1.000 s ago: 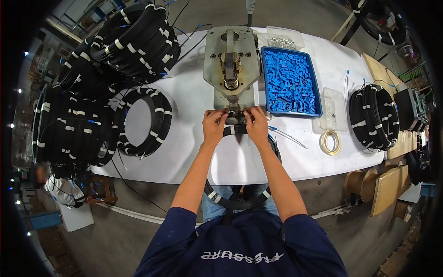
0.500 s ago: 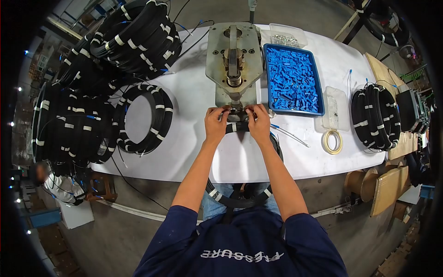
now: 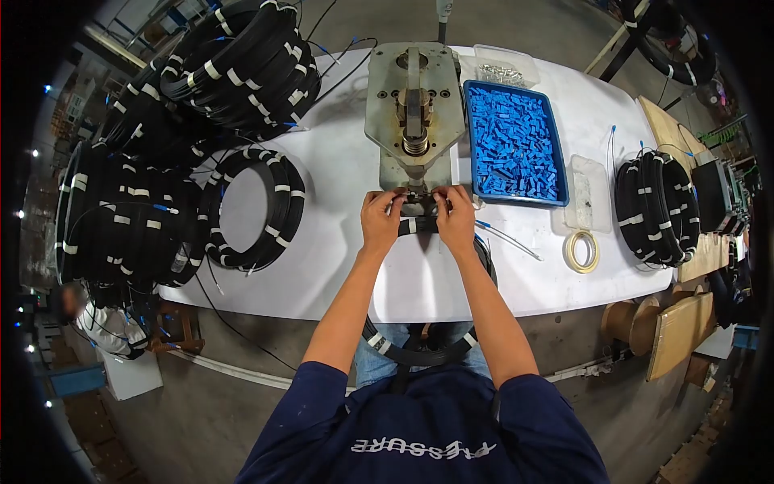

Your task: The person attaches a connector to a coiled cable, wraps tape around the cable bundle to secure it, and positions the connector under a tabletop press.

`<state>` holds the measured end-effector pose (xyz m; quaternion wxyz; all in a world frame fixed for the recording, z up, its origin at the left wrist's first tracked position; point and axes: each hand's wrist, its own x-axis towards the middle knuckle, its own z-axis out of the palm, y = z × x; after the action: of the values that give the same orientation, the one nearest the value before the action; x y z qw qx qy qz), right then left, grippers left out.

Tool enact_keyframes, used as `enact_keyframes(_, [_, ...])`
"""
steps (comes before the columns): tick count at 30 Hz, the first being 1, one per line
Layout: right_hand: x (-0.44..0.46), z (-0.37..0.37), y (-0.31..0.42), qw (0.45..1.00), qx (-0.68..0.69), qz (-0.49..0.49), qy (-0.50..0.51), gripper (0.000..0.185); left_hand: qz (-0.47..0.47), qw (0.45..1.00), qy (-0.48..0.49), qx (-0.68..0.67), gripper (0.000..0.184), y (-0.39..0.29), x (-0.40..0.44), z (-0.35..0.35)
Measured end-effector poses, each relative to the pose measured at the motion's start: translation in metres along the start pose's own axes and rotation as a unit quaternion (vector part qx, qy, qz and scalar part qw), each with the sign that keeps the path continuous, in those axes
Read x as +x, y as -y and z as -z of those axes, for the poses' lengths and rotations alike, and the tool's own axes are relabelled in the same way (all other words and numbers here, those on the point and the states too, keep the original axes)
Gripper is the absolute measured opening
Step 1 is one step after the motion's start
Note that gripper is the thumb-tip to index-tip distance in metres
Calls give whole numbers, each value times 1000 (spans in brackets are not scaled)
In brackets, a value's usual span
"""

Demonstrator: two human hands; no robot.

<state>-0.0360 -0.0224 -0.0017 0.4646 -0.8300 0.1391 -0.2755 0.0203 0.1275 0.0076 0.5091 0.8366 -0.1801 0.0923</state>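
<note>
At the foot of a metal bench press (image 3: 384, 105), my left hand (image 3: 379, 222) is closed, its thumb and fingers pinched together. Facing it across a small gap, my right hand (image 3: 458, 219) pinches in the same way under the press ram. Something small and dark lies between the fingertips, too small and covered to name. Just below both hands runs a black cable coil (image 3: 427, 356) with white tape bands, hanging over the table's front edge towards my lap. Thin cable ends with a blue connector (image 3: 483, 223) stick out to the right of my right hand.
A blue tray (image 3: 564, 189) full of small blue pieces stands right of the press, with a clear box (image 3: 528, 60) of metal parts behind. A tape roll (image 3: 581, 251) and another coil (image 3: 657, 208) lie further right. Stacked black coils (image 3: 242, 73) crowd the left.
The view has shifted slightly, so the press and tray appear a little further right and lower. Both hands keep their pinch at the press, with hardly any visible movement.
</note>
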Motion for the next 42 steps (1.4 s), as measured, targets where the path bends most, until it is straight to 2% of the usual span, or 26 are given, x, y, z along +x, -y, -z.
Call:
enact_keyframes(11, [1,1,1,1000,7,6,1,7,-2,1000,-4,5,18,5,0,-2])
enact_keyframes(24, [0,0,2,1000,11,-3,-1,7,11,1000,-8,-14,13,9,-1,-4])
enact_keyframes(27, [0,-1,0,1000,7,1,-7,7,-16,1000,-8,-19,17,15,0,-7])
enact_keyframes(29, [-2,-2,-2,1000,3,3,-10,8,35,997,-15,-73,19,17,-1,-8])
enact_keyframes(32, [-1,-1,-2,1000,7,-2,-6,8,13,997,18,-73,20,15,1,-3])
enact_keyframes(38, [-1,-1,-1,1000,4,9,-9,8,1,997,19,-79,18,13,3,-3])
enact_keyframes(42, [-1,0,1,1000,13,-3,-7,8,26,997,21,-68,17,14,2,-4])
